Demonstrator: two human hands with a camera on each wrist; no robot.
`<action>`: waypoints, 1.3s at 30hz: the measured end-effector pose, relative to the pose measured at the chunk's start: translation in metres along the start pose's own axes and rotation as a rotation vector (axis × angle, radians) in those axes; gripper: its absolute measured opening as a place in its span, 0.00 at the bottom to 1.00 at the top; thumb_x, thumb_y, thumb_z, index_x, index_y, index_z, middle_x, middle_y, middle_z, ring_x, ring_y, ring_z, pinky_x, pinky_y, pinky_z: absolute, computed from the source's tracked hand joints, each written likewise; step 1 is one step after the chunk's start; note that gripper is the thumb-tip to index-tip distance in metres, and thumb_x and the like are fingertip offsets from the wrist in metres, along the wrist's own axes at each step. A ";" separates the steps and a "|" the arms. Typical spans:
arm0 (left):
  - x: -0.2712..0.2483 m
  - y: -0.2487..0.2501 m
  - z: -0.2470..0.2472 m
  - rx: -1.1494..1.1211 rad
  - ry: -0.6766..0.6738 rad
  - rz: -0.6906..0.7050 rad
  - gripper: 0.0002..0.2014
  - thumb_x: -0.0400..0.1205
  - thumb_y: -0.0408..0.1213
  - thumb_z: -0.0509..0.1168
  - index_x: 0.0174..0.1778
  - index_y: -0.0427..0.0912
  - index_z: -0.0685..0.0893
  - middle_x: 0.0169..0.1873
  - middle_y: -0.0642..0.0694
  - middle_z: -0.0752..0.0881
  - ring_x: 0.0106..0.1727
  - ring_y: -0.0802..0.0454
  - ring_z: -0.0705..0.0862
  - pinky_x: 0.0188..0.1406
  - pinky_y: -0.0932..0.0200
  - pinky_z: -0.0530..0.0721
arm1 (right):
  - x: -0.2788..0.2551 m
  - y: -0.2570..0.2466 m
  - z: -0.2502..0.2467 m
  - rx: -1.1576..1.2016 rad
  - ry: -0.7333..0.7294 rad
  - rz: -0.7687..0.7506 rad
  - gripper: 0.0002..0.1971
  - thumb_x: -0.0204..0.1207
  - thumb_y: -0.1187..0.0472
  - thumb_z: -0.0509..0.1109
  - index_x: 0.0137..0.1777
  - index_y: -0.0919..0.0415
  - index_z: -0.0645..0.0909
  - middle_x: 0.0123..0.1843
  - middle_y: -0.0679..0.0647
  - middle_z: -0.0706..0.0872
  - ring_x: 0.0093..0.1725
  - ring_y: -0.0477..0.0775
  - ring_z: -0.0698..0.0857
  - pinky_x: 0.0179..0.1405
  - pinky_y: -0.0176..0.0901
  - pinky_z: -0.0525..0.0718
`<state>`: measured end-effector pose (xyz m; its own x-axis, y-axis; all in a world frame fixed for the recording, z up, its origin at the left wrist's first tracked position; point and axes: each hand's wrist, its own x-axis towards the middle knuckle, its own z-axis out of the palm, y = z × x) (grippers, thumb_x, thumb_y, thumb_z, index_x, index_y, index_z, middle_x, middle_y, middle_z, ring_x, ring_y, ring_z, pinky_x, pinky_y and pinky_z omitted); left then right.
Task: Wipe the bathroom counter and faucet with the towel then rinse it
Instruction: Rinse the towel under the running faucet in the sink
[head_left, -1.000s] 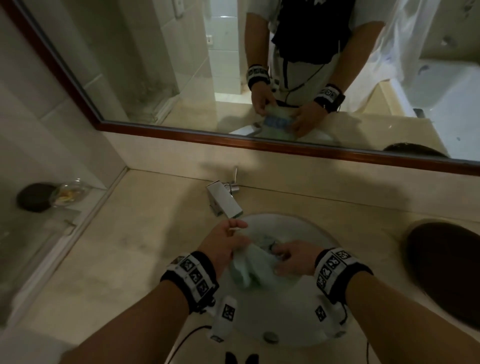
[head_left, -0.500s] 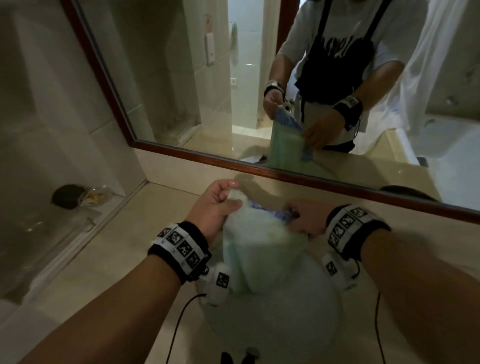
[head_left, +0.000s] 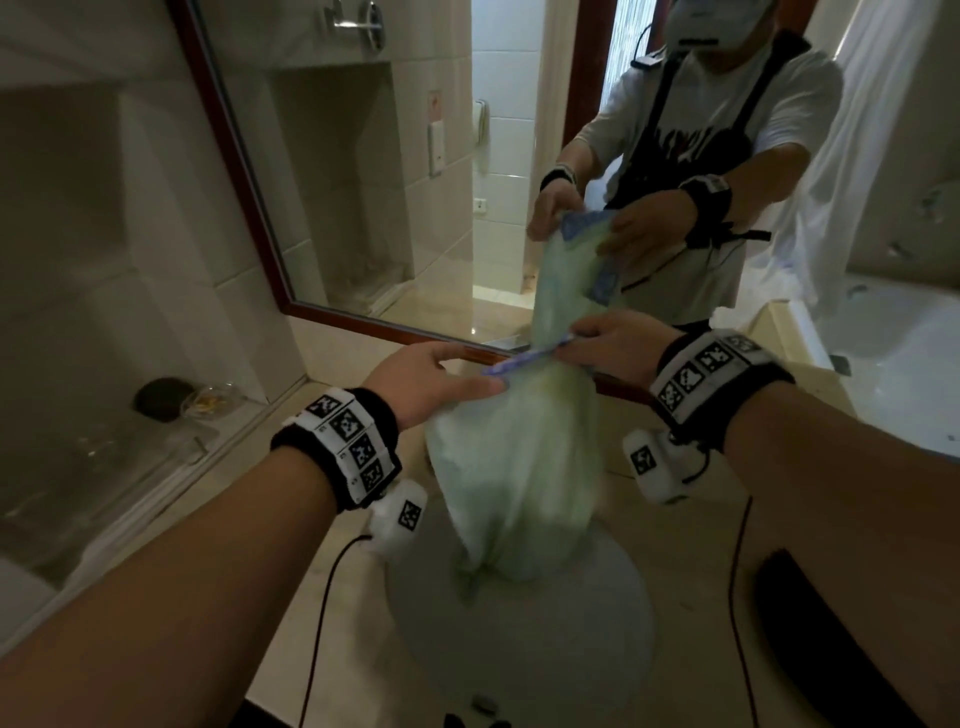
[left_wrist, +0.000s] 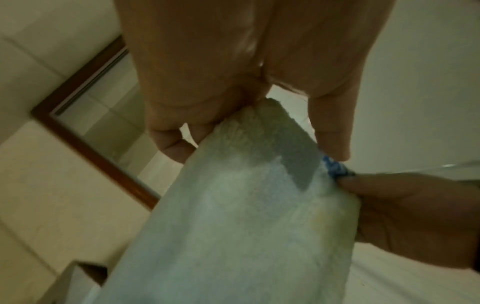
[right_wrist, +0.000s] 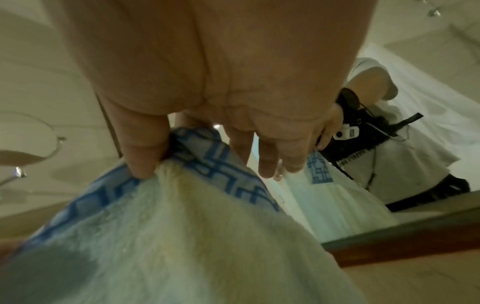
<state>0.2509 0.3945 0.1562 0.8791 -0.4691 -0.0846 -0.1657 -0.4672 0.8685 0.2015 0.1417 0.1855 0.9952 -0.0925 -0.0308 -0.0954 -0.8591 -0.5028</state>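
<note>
Towel (head_left: 519, 467), a pale green terry cloth with a fuzzy nap and a woven blue-and-white patterned band along its top hem, hangs in soft folds above the sink (head_left: 597, 623), its lower tip dangling just over the round, smooth white basin. Both hands hold it up by the hem. The left hand (head_left: 426, 384) pinches one end of the band between thumb and fingers (left_wrist: 330, 131), the cloth bunched under the curled knuckles. The right hand (head_left: 613, 348) pinches the other end, thumb pressed into the gathered pile while the remaining fingers (right_wrist: 267, 156) reach straight past the hem. A darker patch on the cloth shows in the wrist views; whether it is wet or shadowed I cannot tell.

The sink is sunk into a beige, stone-like table (head_left: 291, 499) with a flat, matte face. Behind the sink, a mirror (head_left: 415, 156) in a dark red-brown wooden frame stands on the backsplash and reflects the person holding the towel. Left of the sink, on a glass shelf (head_left: 104, 467), lie a dark rounded lump (head_left: 158, 400) and a clear glass dish (head_left: 213, 402). Right of the sink, a dark oval shape (head_left: 852, 649) lies on the table. Both wrists wear black bands with square black-and-white markers.
</note>
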 end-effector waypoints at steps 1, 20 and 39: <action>-0.004 0.009 -0.001 0.089 -0.037 0.002 0.15 0.67 0.69 0.76 0.44 0.69 0.88 0.47 0.60 0.90 0.53 0.57 0.87 0.61 0.55 0.82 | -0.001 -0.007 -0.007 0.031 0.007 -0.041 0.16 0.81 0.47 0.68 0.36 0.55 0.82 0.33 0.49 0.81 0.36 0.47 0.79 0.35 0.38 0.73; -0.026 0.104 -0.021 -0.298 0.255 0.345 0.12 0.77 0.45 0.72 0.49 0.40 0.86 0.49 0.37 0.89 0.48 0.45 0.87 0.62 0.32 0.86 | -0.019 -0.080 -0.117 0.038 0.432 -0.335 0.12 0.80 0.47 0.68 0.51 0.54 0.86 0.42 0.49 0.84 0.45 0.46 0.79 0.35 0.19 0.71; -0.009 -0.131 0.049 0.001 -0.228 -0.340 0.19 0.72 0.51 0.79 0.50 0.41 0.89 0.48 0.39 0.92 0.51 0.38 0.90 0.56 0.39 0.89 | 0.002 0.054 0.117 -0.275 -0.481 0.011 0.17 0.75 0.42 0.72 0.31 0.49 0.74 0.31 0.46 0.74 0.34 0.51 0.74 0.44 0.48 0.76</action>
<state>0.2434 0.4232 0.0194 0.7625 -0.4417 -0.4727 0.1165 -0.6249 0.7720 0.2007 0.1545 0.0571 0.8850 0.0828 -0.4582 -0.0435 -0.9650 -0.2585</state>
